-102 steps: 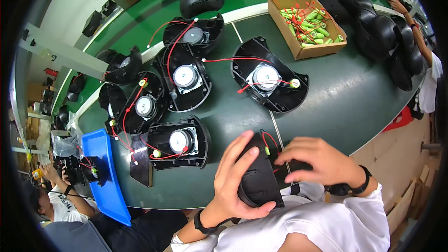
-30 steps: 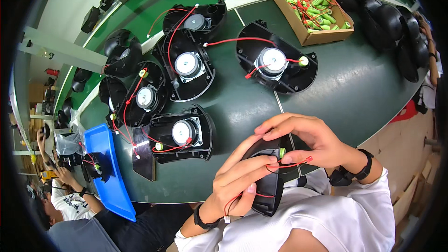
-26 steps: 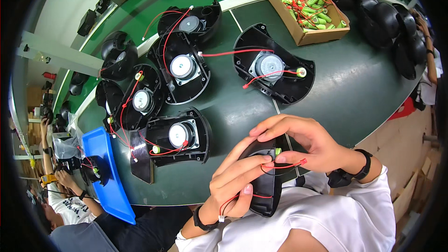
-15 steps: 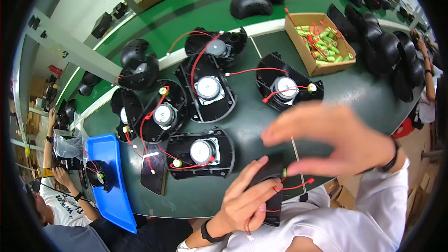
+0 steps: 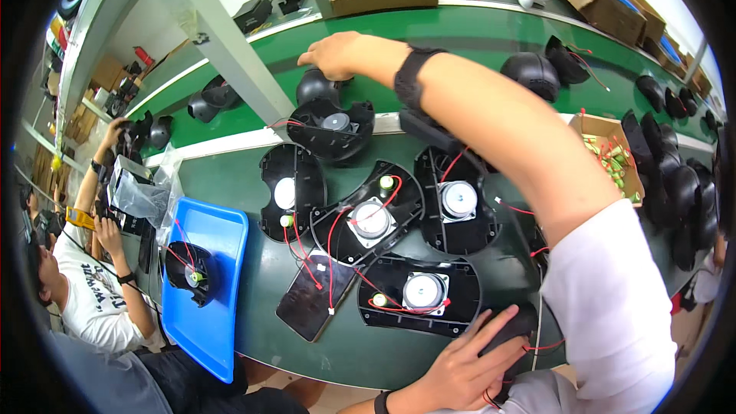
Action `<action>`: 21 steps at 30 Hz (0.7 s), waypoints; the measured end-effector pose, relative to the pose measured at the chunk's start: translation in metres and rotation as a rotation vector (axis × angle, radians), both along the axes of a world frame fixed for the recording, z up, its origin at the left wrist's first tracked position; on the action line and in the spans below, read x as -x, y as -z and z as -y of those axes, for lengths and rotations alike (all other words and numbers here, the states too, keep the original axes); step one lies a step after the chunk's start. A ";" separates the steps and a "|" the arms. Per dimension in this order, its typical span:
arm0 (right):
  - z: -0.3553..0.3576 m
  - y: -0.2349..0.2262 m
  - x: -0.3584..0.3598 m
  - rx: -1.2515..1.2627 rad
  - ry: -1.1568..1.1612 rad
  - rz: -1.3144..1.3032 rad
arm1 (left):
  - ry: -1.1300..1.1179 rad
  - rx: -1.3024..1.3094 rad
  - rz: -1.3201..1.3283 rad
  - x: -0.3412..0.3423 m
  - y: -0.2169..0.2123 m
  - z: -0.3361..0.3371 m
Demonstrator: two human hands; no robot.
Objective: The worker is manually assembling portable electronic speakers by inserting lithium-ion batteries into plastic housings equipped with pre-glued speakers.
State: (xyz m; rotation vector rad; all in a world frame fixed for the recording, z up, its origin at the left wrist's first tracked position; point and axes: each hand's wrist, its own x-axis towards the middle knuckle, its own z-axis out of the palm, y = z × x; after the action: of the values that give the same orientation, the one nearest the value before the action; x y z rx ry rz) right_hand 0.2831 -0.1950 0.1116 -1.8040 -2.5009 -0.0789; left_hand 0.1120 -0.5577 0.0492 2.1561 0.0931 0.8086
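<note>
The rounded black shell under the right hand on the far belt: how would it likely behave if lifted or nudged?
The domed black shell under the right hand looks like rigid moulded plastic, so probably stiff. Its rounded back suggests it may rock or roll if nudged. Its smooth surface could be a little slippery, so it likely needs a wrapping grip.

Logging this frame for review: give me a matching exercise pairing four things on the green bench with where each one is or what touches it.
Things:
1. right hand
2. left hand
3. flat blue plastic tray
4. open brown cardboard box of small green parts

Places:
A. at the bench's left near edge, with one black speaker shell with red wires on it
B. near the bench's right end, beside a row of black shells
C. reaching far across, on a rounded black speaker shell
D. at the near edge, resting on a dark rounded shell with red wires

Pairs: 1-C, 2-D, 3-A, 4-B
</note>
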 end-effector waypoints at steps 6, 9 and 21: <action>-0.062 0.044 0.005 0.268 0.200 -0.122 | -0.002 0.026 0.045 -0.002 0.001 -0.007; -0.064 0.047 0.017 0.272 0.254 -0.206 | -0.043 0.011 0.037 0.002 0.000 -0.007; 0.147 -0.124 -0.140 0.215 -0.134 -1.383 | 0.039 0.085 0.124 -0.012 0.003 -0.001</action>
State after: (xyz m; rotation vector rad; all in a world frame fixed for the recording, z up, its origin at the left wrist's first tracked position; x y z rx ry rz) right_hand 0.4230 -0.3419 0.2352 -1.0121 -1.5579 1.0584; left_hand 0.1243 -0.5567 0.0460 2.0168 0.0216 0.8984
